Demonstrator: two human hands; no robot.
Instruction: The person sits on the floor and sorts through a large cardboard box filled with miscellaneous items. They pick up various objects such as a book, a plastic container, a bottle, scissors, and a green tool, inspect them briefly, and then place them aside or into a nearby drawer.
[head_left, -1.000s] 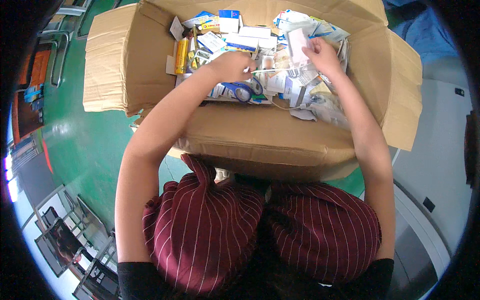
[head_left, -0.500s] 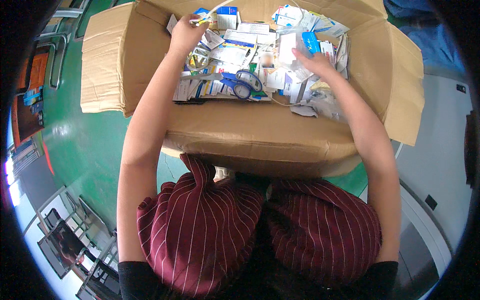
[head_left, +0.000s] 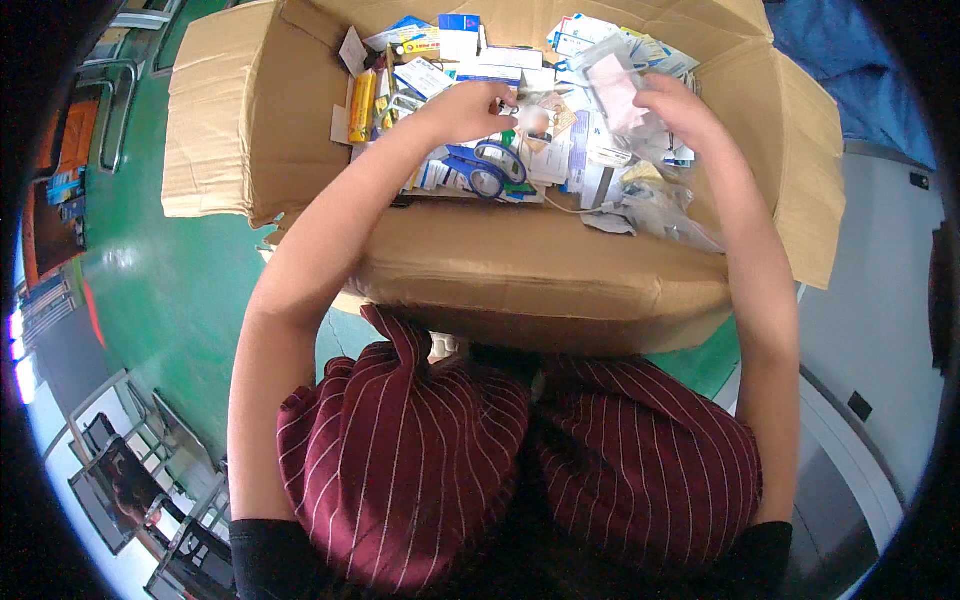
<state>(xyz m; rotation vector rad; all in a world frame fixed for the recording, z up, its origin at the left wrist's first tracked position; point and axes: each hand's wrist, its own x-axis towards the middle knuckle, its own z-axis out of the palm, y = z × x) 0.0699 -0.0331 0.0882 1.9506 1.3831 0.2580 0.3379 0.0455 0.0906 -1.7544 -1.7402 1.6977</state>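
Note:
A large open cardboard box [head_left: 520, 235] stands before me, filled with many small medicine boxes and papers. My right hand [head_left: 685, 112], closed, grips a clear plastic bag [head_left: 617, 92] with a pale pink, paper-like piece inside, at the right of the pile. Over the middle hovers my left hand [head_left: 468, 112], its thumb and fingers curved and apart, with nothing visible held. Below its fingers lie blue-handled scissors [head_left: 488, 172], their blades partly hidden by my wrist. A yellow-orange carton [head_left: 362, 106] leans at the box's left wall.
More crumpled clear plastic [head_left: 665, 212] lies in the box's near right corner, beside a thin white cable [head_left: 565, 207]. A blue and white carton [head_left: 459, 38] stands at the back. Cardboard flaps [head_left: 208, 120] spread outward at both sides. Metal-framed furniture [head_left: 150, 480] is at the lower left.
My left hand has come from the far left to the middle, and the white tube it held is out of it. My right hand has moved right, lifting and tilting the clear bag.

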